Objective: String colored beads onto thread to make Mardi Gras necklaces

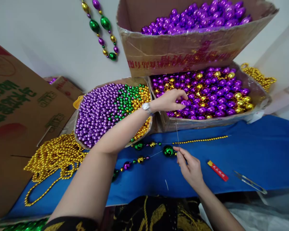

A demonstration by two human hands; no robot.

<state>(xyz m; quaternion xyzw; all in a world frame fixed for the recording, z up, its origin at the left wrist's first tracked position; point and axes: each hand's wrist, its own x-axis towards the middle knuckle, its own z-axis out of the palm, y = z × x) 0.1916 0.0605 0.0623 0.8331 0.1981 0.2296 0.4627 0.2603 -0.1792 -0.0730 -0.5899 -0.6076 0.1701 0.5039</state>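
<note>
My left hand [171, 100] reaches over a box of purple and gold beads [221, 93], thumb and fingers apart, next to a purple bead. Between the thumb and fingertips of my right hand [189, 166] is a thin upright needle [177, 134]. A large green bead [168, 150] sits just left of those fingertips. A thread from it leads left to a strand of purple, gold and green beads [127, 165]. Behind it lies a second part of the strand with a green bead [138, 146] and a row of small gold beads [202, 140].
A box of small purple, green and gold beads [96, 112] stands left, beside heaped gold bead strings [55, 157]. Above is a carton of purple beads [197, 19]. A finished necklace [105, 22] hangs on the wall. A red packet [217, 170] and thread snips [250, 182] lie right.
</note>
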